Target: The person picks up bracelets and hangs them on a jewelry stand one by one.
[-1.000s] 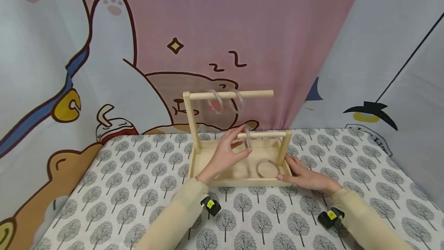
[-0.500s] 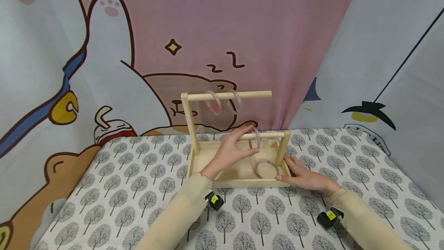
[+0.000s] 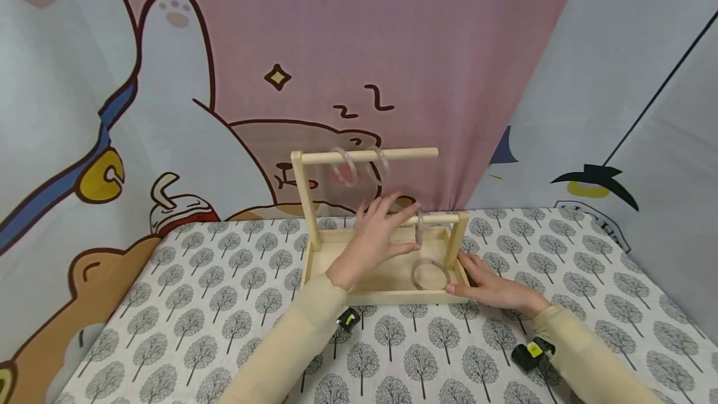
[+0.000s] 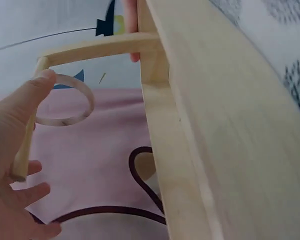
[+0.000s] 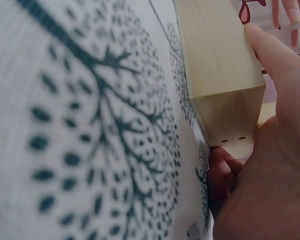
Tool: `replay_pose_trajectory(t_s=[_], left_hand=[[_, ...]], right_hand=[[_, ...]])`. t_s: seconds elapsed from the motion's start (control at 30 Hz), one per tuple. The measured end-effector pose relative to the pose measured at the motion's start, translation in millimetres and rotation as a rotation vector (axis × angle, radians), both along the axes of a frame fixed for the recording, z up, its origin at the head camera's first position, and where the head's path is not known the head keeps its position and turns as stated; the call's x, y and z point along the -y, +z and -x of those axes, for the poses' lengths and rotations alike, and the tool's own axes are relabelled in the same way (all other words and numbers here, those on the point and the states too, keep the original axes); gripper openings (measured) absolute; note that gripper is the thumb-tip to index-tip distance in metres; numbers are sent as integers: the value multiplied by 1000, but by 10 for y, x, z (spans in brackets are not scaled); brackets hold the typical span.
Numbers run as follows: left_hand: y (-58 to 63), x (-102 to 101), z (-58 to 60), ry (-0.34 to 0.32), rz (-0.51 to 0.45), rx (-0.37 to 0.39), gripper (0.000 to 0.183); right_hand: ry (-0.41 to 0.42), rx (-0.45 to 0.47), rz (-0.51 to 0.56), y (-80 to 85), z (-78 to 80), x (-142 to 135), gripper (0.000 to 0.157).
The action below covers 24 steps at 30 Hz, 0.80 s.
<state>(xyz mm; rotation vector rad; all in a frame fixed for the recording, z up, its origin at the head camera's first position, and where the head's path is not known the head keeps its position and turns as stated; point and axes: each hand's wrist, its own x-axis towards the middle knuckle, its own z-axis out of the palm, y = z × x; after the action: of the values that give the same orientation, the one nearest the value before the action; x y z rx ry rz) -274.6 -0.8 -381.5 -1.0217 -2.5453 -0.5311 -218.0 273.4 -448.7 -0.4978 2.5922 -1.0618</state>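
Note:
A pale wooden bangle stand has a shallow tray [image 3: 370, 298] with a tall bar [image 3: 415, 153] and a lower bar [image 3: 445, 219]. My left hand [image 3: 370, 239] pinches a translucent bangle [image 3: 419, 229] by thumb and index finger, its other fingers spread; the bangle is around the lower bar. In the left wrist view, the thumb [image 4: 42, 77] touches the bangle's edge. Two bangles [image 3: 344, 167] hang on the tall bar. Another bangle [image 3: 415, 276] lies in the tray's right part. My right hand [image 3: 496, 285] grips the tray's right front corner, thumb on the rim.
The stand rests on a tablecloth [image 3: 235, 329] printed with grey trees. Behind the table hangs a cartoon curtain [image 3: 449, 48] in pink and white. The lower bar's post [image 3: 457, 242] rises at the tray's right end.
My left hand has moved right along the lower bar, carrying the bangle toward the right post. Its other fingers have spread. My right hand keeps its place on the tray corner.

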Motion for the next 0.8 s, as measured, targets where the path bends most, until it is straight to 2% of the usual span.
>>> replay_pose_trajectory(t_s=[0.1, 0.2, 0.37, 0.53, 0.8], left_hand=[[28, -26, -27, 48, 92, -98, 74], [47, -65, -50, 61, 139, -140, 75], [55, -134, -72, 95, 209, -177, 77], [37, -184, -91, 133, 231, -213, 78], [13, -218, -121, 193, 257, -212, 79]], right_hand=[[-3, 4, 5, -3, -3, 0, 87], [-4, 2, 11, 0, -7, 5, 87], [-9, 18, 13, 0, -3, 12, 88], [-11, 21, 11, 6, -2, 15, 88], [-6, -4, 16, -2, -14, 32, 86]])
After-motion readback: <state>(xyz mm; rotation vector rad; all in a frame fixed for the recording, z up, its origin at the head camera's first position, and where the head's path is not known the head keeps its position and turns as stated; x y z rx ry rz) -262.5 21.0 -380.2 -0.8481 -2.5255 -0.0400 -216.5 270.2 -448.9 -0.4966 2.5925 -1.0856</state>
